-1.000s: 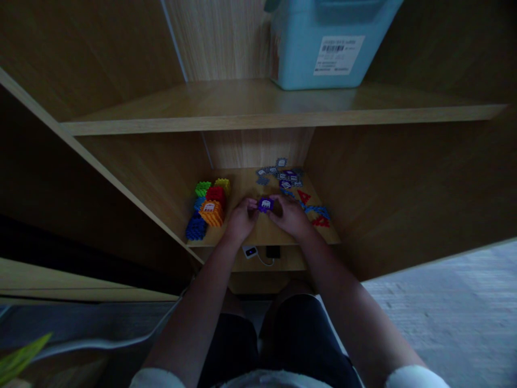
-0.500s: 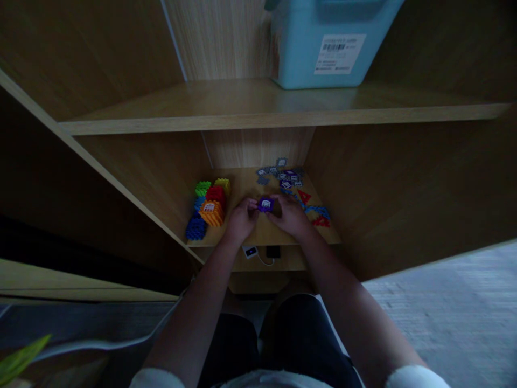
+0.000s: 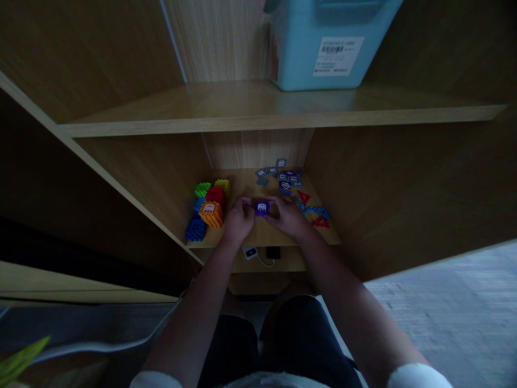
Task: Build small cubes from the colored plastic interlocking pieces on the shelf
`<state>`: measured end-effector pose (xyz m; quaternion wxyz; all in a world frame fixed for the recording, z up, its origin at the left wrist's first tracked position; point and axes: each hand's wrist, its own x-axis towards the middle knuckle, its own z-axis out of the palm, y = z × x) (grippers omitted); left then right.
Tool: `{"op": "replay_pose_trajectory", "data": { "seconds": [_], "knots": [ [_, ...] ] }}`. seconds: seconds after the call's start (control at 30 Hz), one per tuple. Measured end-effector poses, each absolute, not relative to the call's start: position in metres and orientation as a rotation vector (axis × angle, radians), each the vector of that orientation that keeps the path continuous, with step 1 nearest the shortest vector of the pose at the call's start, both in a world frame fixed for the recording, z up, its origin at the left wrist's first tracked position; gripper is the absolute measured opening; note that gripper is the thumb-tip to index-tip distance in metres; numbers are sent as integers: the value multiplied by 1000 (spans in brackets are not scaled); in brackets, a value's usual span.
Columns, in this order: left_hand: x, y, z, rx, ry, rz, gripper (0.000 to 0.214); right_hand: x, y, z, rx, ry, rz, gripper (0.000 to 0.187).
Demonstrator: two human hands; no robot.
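Note:
A small stack of purple interlocking tiles (image 3: pixel 262 208) with a white print on top is between my hands, low over the middle shelf. My right hand (image 3: pixel 286 216) grips the stack from the right, thumb in front and fingers behind. On the other side, my left hand (image 3: pixel 239 218) has its fingers curled together close against the stack's left edge. Whether it touches the stack or pinches anything, I cannot tell. Left of it stand stacked tiles in colour groups: orange (image 3: pixel 211 214), red (image 3: pixel 215 195), dark blue (image 3: pixel 196 229), green (image 3: pixel 202 189) and yellow (image 3: pixel 223 186).
Loose grey and purple tiles (image 3: pixel 285 175) lie at the back right of the shelf. Red triangles (image 3: pixel 304 196) and blue pieces (image 3: pixel 317 212) lie nearer. A light-blue bin (image 3: pixel 302 59) stands on the upper shelf (image 3: pixel 194 105). Below is a small white device (image 3: pixel 250 252) with a cable.
The purple stack has shifted slightly left and toward me, and its printed top has turned more level. My left fingers have curled back from its edge. The other tiles stay put.

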<state>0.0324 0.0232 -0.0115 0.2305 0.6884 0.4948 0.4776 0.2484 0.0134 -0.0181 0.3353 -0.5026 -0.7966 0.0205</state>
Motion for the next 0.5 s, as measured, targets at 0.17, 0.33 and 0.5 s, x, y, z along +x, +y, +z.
{"op": "replay_pose_trajectory", "data": {
  "seconds": [0.17,0.33,0.5],
  "knots": [
    [30,24,-12,1839,1391,1373,18,248,13,-17,-1320,-2046,-57,52],
    [29,22,-12,1844,1405,1352,20,243,15,-24,-1559,-1882,-200,55],
    [30,22,-10,1858,1438,1299,20,237,8,-17,-1979,-1847,-203,62]
  ]
}}
